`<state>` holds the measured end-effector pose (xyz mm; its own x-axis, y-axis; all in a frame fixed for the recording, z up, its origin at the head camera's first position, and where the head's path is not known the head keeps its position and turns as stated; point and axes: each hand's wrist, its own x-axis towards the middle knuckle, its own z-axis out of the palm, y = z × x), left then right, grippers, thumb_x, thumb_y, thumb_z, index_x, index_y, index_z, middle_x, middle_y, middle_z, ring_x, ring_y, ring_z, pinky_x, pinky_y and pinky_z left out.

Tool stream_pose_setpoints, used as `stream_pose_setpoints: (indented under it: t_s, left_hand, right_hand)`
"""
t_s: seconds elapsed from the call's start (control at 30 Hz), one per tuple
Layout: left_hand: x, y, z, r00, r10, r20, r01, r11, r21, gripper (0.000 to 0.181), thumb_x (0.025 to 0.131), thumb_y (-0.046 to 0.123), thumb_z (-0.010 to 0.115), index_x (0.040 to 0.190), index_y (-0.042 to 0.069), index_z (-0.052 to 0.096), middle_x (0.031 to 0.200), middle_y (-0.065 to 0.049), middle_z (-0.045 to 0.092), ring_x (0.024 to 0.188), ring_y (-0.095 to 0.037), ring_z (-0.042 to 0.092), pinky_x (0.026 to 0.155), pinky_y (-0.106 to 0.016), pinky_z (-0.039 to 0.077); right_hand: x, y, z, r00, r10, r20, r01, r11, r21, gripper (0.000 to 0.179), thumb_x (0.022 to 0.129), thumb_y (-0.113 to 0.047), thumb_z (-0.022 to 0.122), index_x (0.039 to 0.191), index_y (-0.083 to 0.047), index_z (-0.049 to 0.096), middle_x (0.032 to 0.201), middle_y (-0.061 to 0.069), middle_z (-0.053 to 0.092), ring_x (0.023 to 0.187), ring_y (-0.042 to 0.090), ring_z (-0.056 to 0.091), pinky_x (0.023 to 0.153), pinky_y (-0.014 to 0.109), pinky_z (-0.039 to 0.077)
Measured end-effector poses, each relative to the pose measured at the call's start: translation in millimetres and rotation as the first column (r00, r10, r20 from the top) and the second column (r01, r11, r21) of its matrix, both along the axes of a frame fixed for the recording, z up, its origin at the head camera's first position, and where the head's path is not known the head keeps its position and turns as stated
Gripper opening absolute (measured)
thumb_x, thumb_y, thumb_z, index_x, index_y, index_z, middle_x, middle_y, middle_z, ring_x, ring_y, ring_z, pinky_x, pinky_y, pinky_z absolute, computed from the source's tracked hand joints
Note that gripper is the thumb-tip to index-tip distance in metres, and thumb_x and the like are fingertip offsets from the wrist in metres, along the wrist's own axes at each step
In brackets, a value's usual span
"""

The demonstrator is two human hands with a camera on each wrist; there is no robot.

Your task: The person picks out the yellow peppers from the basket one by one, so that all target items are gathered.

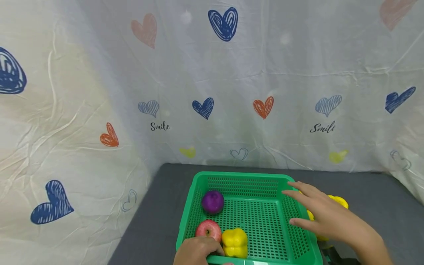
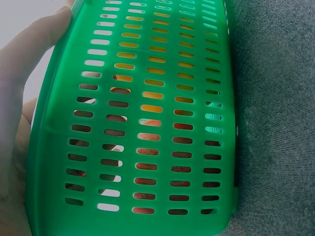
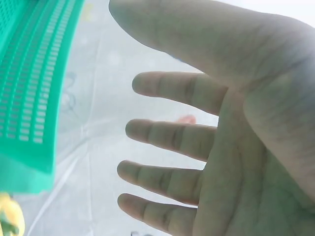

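A green plastic basket (image 1: 243, 175) stands on the dark table. At its near left rim my left hand (image 1: 198, 251) grips the edge, fingers bent over into the basket; the left wrist view shows the slotted outer wall (image 2: 162, 118) close by. Just beyond those fingers lie a red apple (image 1: 208, 228) and a yellow bell pepper (image 1: 236, 242), side by side. A round purple vegetable (image 1: 213, 201) sits near the left wall. My right hand (image 1: 322, 211) hovers at the right rim, fingers straight and spread, palm bare in the right wrist view.
Right of the basket, partly hidden behind my right hand, are yellow items (image 1: 339, 201); one (image 3: 11, 214) shows a green part in the right wrist view. A white curtain (image 1: 285, 140) printed with hearts hangs behind and left of the dark grey tabletop (image 1: 371, 191).
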<state>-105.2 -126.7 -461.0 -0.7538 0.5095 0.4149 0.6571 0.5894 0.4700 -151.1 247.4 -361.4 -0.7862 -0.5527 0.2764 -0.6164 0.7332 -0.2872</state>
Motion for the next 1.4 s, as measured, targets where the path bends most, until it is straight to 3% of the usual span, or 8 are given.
stream_pose_setpoints:
  t_s: [0.27, 0.53, 0.9, 1.4]
  left_hand:
    - [0.6, 0.7, 4.2, 1.000, 0.012, 0.002, -0.012, 1.000, -0.016, 0.028, 0.086, 0.061, 0.071, 0.082, 0.032, 0.071, 0.080, 0.028, 0.061, 0.062, 0.012, 0.048, 0.056, -0.004, 0.038]
    - [-0.2, 1.7, 4.0, 0.999, 0.013, -0.032, -0.014, 1.000, -0.027, 0.028, 0.086, 0.060, 0.072, 0.080, 0.033, 0.071, 0.078, 0.029, 0.060, 0.061, 0.014, 0.046, 0.056, -0.003, 0.038]
    - [-3.2, -3.5, 3.7, 0.998, -0.036, 0.053, 0.038, 0.998, -0.041, 0.030, 0.088, 0.057, 0.067, 0.088, 0.028, 0.074, 0.086, 0.023, 0.066, 0.066, 0.013, 0.050, 0.059, -0.008, 0.044]
    - [-4.6, -3.7, 0.9, 0.997, -0.062, 0.040, 0.064, 0.997, -0.036, 0.025, 0.089, 0.050, 0.066, 0.089, 0.026, 0.075, 0.086, 0.020, 0.068, 0.067, 0.013, 0.052, 0.060, -0.006, 0.044]
  right_hand:
    - [-7.0, -28, 3.3, 0.995, 0.104, -0.007, -0.104, 0.994, 0.032, 0.060, 0.086, -0.037, 0.081, 0.138, -0.018, 0.059, 0.146, 0.008, 0.048, 0.129, 0.032, 0.050, 0.093, 0.054, 0.052]
    - [-15.5, -55, 3.7, 0.977, 0.181, 0.111, -0.188, 0.981, 0.057, 0.052, 0.091, -0.041, 0.075, 0.136, -0.020, 0.060, 0.145, 0.006, 0.050, 0.130, 0.030, 0.049, 0.097, 0.050, 0.051]
    - [-29.5, -80, -14.0, 0.953, 0.251, 0.167, -0.270, 0.958, 0.096, 0.042, 0.090, -0.031, 0.077, 0.129, -0.018, 0.065, 0.137, 0.006, 0.057, 0.124, 0.028, 0.054, 0.097, 0.046, 0.053]
    - [-43.0, -101, -31.2, 0.872, 0.391, 0.295, -0.418, 0.908, 0.030, 0.034, 0.095, -0.032, 0.072, 0.127, -0.019, 0.066, 0.128, -0.004, 0.060, 0.116, 0.014, 0.057, 0.094, 0.032, 0.053]
